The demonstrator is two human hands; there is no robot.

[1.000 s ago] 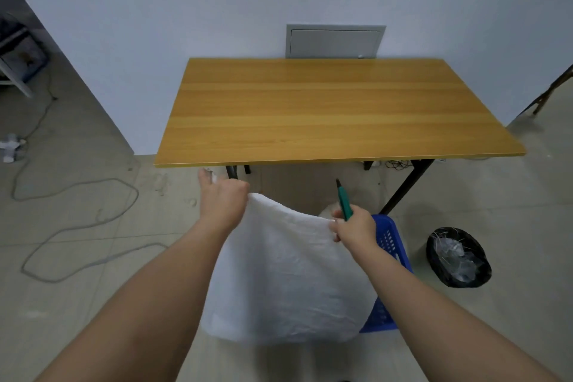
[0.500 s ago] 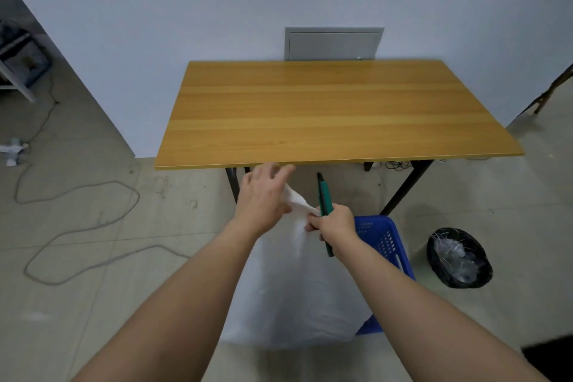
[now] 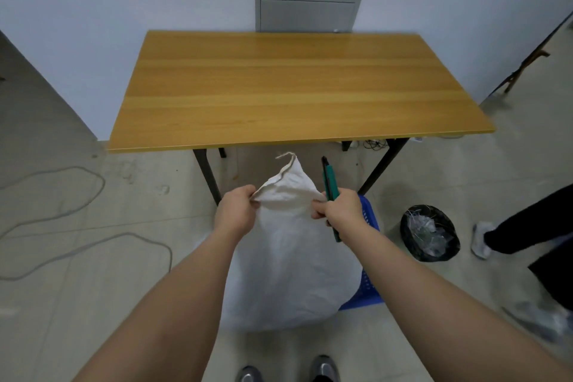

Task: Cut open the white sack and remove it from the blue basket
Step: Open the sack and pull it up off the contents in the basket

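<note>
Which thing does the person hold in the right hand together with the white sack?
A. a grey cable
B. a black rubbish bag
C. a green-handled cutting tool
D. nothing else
C: the right hand grips a green-handled cutting tool, its tip pointing up toward the table, while its fingers also pinch the gathered top of the white sack.

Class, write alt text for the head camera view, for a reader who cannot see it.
Two bare hands hold up the gathered top of a white sack that sits in a blue basket; the left hand pinches one side, and the right hand pinches the other while also holding a green cutter. Behind stands a wooden table, with a black bin on the floor to the right.
</note>
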